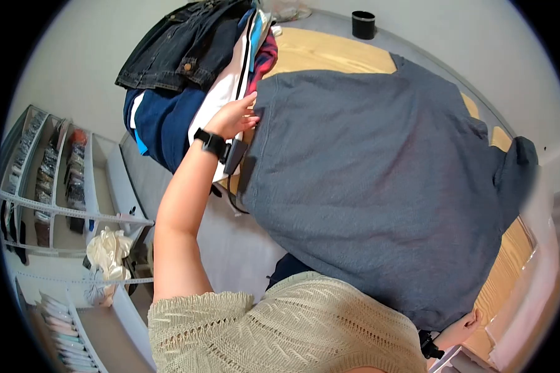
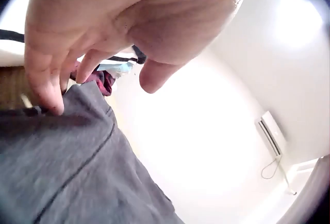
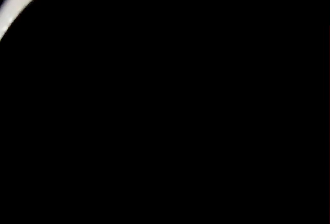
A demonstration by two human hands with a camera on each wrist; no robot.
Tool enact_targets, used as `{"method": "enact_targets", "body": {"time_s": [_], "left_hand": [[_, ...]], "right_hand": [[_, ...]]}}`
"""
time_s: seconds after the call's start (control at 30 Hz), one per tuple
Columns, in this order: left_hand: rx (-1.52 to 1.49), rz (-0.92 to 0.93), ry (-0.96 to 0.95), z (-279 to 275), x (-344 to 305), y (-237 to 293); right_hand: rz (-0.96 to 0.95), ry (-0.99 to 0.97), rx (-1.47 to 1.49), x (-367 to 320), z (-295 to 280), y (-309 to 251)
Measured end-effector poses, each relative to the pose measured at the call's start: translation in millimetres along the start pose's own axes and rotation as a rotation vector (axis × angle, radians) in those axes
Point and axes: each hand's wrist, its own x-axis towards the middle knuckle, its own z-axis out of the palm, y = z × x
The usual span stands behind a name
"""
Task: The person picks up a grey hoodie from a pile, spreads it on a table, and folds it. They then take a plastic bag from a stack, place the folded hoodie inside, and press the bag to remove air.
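Note:
A dark grey sweatshirt lies spread across the wooden table, its hem band toward the left. At that hem is my left hand. In the left wrist view, fingertips of the left hand touch the grey cloth at its edge, while the thumb stands apart from it. Near the table's lower right edge, my right hand is partly hidden beside the sweatshirt's lower edge. The right wrist view is almost wholly black, and I cannot tell what that hand holds.
Left of the sweatshirt is a clothes pile with a black denim jacket and navy garment. A black cup-like container stands beyond the wooden table. White shelving with packed items stands at left.

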Motion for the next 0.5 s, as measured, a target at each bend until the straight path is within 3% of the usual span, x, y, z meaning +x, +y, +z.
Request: {"method": "enact_targets", "body": {"time_s": [0.03, 0.07, 0.13, 0.17, 0.2, 0.3, 0.33, 0.4, 0.43, 0.5], "left_hand": [[-0.015, -0.007, -0.157, -14.2, 33.8, 2.6], [-0.053, -0.004, -0.09, -5.3, 49.2, 8.1], [-0.032, -0.172, -0.253, -21.9, 102.6, 11.5], [-0.021, -0.102, -0.186, -14.5, 113.3, 9.5], [-0.014, -0.111, -0.077, 13.9, 84.0, 22.9], [0.02, -0.209, -0.261, 21.5, 91.0, 43.4], [-0.018, 0.0, -0.212, 32.9, 77.6, 46.7], [-0.105, 0.214, -0.11, 19.0, 121.3, 54.0], [-0.176, 0.25, -0.108, 27.5, 88.3, 73.7], [-0.089, 0.435, -0.085, 11.4, 113.7, 79.3]], "right_hand": [[0.006, 0.02, 0.012, -0.2, -0.7, -0.5], [0.008, -0.007, 0.032, -0.5, -0.8, -1.5], [0.016, -0.007, 0.059, 0.3, -1.9, -1.1], [0.031, -0.036, 0.062, 1.8, -0.8, 2.9], [0.046, -0.065, 0.063, 2.8, -0.6, 5.4], [0.006, -0.065, 0.03, 2.0, -1.8, 4.4], [0.009, -0.054, 0.03, 2.4, -0.1, 8.2], [-0.009, -0.085, 0.048, 5.8, 2.0, 18.4], [-0.009, -0.08, 0.048, 5.1, 2.3, 14.6], [0.011, -0.084, 0.03, 3.7, -2.1, 6.7]]}}
